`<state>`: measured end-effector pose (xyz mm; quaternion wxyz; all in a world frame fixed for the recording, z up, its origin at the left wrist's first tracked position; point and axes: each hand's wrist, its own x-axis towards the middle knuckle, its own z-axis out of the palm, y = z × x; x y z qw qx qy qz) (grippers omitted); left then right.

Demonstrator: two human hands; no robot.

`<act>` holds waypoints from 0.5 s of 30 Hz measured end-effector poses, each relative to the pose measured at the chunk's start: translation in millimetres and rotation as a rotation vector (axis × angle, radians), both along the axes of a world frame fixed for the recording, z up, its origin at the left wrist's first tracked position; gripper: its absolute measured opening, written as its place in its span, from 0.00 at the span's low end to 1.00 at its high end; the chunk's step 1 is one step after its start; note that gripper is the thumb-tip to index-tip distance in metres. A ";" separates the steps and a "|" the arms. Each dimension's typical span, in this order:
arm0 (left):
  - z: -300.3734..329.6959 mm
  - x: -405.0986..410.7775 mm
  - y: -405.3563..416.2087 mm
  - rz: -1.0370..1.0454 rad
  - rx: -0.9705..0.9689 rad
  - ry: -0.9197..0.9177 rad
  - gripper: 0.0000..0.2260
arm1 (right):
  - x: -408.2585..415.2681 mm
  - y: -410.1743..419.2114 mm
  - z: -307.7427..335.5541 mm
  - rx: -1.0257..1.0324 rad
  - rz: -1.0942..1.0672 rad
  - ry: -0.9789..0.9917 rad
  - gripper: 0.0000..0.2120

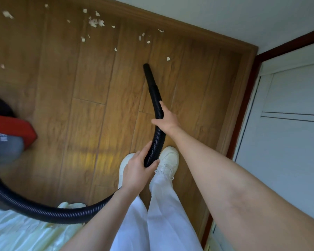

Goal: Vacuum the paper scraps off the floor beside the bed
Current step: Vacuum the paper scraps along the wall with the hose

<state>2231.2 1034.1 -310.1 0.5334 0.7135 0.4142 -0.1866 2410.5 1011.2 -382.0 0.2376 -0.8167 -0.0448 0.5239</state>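
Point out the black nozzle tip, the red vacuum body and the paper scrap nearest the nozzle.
Black plastic nozzle tip (146,67): head view, on its rounded open end.
Red vacuum body (16,130): head view, on the red lid.
Nearest white paper scrap (168,58): head view, on its middle.

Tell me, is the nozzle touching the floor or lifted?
Cannot tell. The nozzle points at the floor, short of the scraps; contact is not visible.

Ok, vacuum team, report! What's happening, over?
Both hands, left and right, grip hose. Nozzle short of scraps. Path clear.
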 end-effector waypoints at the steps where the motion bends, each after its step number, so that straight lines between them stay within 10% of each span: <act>1: -1.4 1.4 -0.5 -0.027 -0.003 0.018 0.28 | 0.7 -5.6 -1.4 -0.009 -0.013 -0.007 0.40; 15: -25.9 72.7 9.6 -0.219 0.079 0.032 0.26 | 71.1 -32.8 -8.6 -0.036 -0.216 -0.025 0.41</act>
